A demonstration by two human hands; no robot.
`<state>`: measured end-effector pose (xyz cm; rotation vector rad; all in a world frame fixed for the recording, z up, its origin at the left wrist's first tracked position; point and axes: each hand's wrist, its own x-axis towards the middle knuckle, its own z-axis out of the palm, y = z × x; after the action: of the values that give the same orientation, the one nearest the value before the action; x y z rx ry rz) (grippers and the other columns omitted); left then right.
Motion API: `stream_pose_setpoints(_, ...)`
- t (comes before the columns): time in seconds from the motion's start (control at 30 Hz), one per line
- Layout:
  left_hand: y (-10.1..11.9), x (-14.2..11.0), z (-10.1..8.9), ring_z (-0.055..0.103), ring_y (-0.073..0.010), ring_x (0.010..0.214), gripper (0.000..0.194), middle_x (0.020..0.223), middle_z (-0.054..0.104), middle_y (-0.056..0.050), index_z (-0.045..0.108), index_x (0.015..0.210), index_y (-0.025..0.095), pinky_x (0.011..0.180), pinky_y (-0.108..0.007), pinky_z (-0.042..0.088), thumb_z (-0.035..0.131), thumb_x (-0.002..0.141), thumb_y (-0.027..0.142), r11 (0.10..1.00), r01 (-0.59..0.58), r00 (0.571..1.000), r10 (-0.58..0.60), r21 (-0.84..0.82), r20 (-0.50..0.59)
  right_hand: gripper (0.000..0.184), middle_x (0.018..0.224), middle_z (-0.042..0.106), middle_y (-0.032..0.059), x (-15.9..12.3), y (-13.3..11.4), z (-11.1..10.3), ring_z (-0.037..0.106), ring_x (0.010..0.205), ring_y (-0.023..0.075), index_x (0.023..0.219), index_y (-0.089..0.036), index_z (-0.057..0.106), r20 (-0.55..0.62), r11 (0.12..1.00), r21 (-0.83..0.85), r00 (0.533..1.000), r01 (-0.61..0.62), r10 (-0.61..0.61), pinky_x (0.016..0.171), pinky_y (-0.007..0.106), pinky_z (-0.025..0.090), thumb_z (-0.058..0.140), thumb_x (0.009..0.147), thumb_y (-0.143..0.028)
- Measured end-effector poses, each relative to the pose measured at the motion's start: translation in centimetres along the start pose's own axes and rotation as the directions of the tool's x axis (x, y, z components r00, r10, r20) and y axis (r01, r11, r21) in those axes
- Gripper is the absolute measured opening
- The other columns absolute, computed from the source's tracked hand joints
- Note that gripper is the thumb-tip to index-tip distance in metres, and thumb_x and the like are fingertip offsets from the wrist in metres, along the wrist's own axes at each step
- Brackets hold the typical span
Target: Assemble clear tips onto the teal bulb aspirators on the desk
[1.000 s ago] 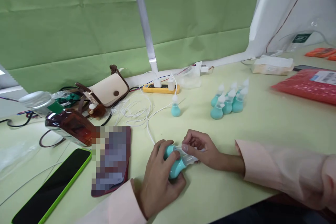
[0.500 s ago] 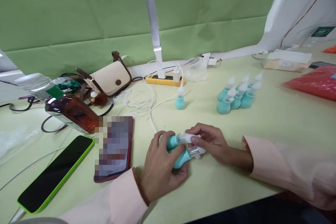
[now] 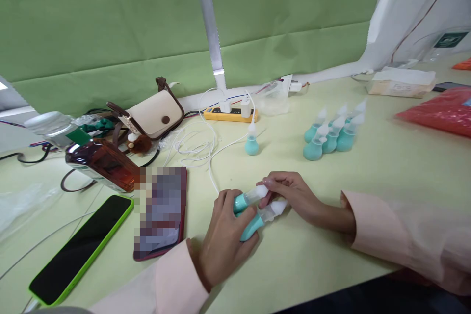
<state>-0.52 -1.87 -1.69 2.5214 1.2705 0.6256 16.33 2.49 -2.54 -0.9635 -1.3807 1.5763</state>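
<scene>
Two nasal aspirators with teal squeeze bulbs, clear barrels and whitish tips lie side by side under my left hand point(image 3: 222, 243). Its fingers wrap around both bulbs, partly hiding them. The farther aspirator point(image 3: 253, 196) points right toward my right hand point(image 3: 300, 198), whose thumb and fingers pinch at its tip. Just in front of it, the nearer aspirator point(image 3: 265, 214) has its white tip close under the right fingers. Another aspirator point(image 3: 252, 145) stands upright farther back on the table. Several more of the same kind point(image 3: 312, 149) stand in a tight group to the right.
A red-cased phone point(image 3: 182, 211) and a green-cased phone point(image 3: 83, 250) lie left of my left hand. Behind them are an amber bottle point(image 3: 106, 162), a cream bag point(image 3: 152, 115), a white cable point(image 3: 211, 169) and a yellow power strip point(image 3: 230, 115). A red packet point(image 3: 437, 113) lies far right.
The camera view has shifted. Both aspirators now show white tips; a second ago, the right fingers covered their ends. My right hand has stayed at the tips, while the left keeps holding the bulbs.
</scene>
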Motion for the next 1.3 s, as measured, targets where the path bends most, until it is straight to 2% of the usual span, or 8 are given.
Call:
stream_pose_setpoints(0.17, 0.2, 0.0, 0.0, 0.038, -0.0245, 0.090, 0.022, 0.097, 0.039, -0.008, 0.054, 0.085, 0.020, 0.072, -0.038, 0.040, 0.049, 0.066, 0.009, 0.999, -0.031, 0.999, 0.032, 0.035, -0.037, 0.040, 0.043, 0.055, 0.0006, 1.0, -0.3, -0.5, 0.052, 0.046, 0.0092, 0.050, -0.014, 0.050, 0.017, 0.981, 0.145, 0.992, -0.125, 0.124, 0.052, 0.022, 0.040, 0.046, 0.076, -0.044)
stream_pose_setpoints(0.3, 0.1, 0.0, 0.2, 0.040, -0.0233, 0.089, 0.023, 0.095, 0.040, -0.008, 0.054, 0.086, 0.020, 0.072, -0.036, 0.041, 0.050, 0.066, 0.011, 1.000, 0.026, 0.994, -0.027, -0.007, -0.106, 0.035, 0.045, 0.054, 0.0001, 1.5, -0.4, -1.2, 0.045, 0.044, 0.0087, 0.057, -0.014, 0.057, -0.096, 0.987, -0.163, 0.995, 0.010, -0.026, 0.047, 0.022, 0.035, 0.050, 0.073, -0.044)
stream_pose_setpoints(0.43, -0.1, 0.0, 0.3, 0.039, -0.0229, 0.094, 0.027, 0.100, 0.038, -0.007, 0.052, 0.093, 0.021, 0.077, -0.036, 0.039, 0.049, 0.068, 0.011, 0.996, 0.081, 0.982, -0.087, -0.041, -0.166, 0.025, 0.054, 0.054, 0.0002, 2.3, 0.3, -2.4, 0.043, 0.050, 0.0097, 0.066, -0.016, 0.063, -0.042, 0.710, -0.650, 0.920, 0.271, -0.390, 0.050, 0.023, 0.032, 0.051, 0.074, -0.037)
stream_pose_setpoints(0.57, -0.1, 0.1, 0.2, 0.041, -0.0221, 0.096, 0.026, 0.100, 0.037, -0.007, 0.049, 0.097, 0.021, 0.079, -0.034, 0.039, 0.048, 0.072, 0.014, 0.986, 0.145, 0.973, -0.157, -0.080, -0.171, 0.019, 0.056, 0.054, 0.0000, 3.2, 1.4, -3.1, 0.043, 0.048, 0.0089, 0.073, -0.016, 0.063, 0.082, 0.576, -0.767, 0.933, 0.283, -0.350, 0.048, 0.022, 0.032, 0.054, 0.071, -0.032)
stream_pose_setpoints(0.67, 0.0, 0.2, -0.1, 0.043, -0.0216, 0.094, 0.022, 0.101, 0.037, -0.006, 0.047, 0.095, 0.021, 0.077, -0.035, 0.040, 0.047, 0.074, 0.017, 0.972, 0.211, 0.961, -0.226, -0.107, -0.157, 0.023, 0.051, 0.047, -0.0036, 2.8, 1.2, -2.9, 0.035, 0.043, 0.0068, 0.087, -0.015, 0.059, 0.012, 0.605, -0.739, 0.904, 0.296, -0.428, 0.045, 0.021, 0.028, 0.057, 0.069, -0.030)
stream_pose_setpoints(0.8, 0.1, 0.2, -0.2, 0.044, -0.0215, 0.093, 0.018, 0.100, 0.038, -0.006, 0.045, 0.094, 0.021, 0.075, -0.035, 0.041, 0.046, 0.075, 0.020, 0.966, 0.239, 0.955, -0.253, -0.101, -0.155, 0.021, 0.049, 0.037, -0.0043, 0.9, -0.1, -2.3, 0.030, 0.044, 0.0069, 0.070, -0.016, 0.051, -0.066, 0.740, -0.536, 0.853, 0.407, -0.517, 0.042, 0.021, 0.024, 0.043, 0.079, -0.033)
stream_pose_setpoints(1.03, 0.2, -0.2, -0.1, 0.042, -0.0240, 0.094, 0.018, 0.103, 0.038, -0.008, 0.050, 0.092, 0.021, 0.072, -0.036, 0.042, 0.049, 0.075, 0.024, 0.994, 0.106, 0.986, -0.103, 0.015, -0.132, 0.038, 0.050, 0.029, -0.0044, -0.4, -0.7, -1.4, 0.026, 0.046, 0.0063, 0.055, -0.016, 0.034, 0.257, 0.803, -0.429, 0.908, 0.414, -0.330, 0.045, 0.022, 0.023, 0.029, 0.086, -0.036)
stream_pose_setpoints(1.3, 0.2, -0.1, -0.6, 0.044, -0.0223, 0.094, 0.018, 0.104, 0.038, -0.009, 0.049, 0.096, 0.020, 0.073, -0.034, 0.043, 0.044, 0.079, 0.023, 0.996, 0.082, 0.993, -0.085, -0.029, -0.083, 0.042, 0.049, 0.027, -0.0049, -0.1, -0.3, -0.8, 0.023, 0.045, 0.0058, 0.052, -0.016, 0.034, 0.099, 0.972, -0.211, 0.992, 0.102, -0.082, 0.041, 0.021, 0.018, 0.032, 0.083, -0.044)
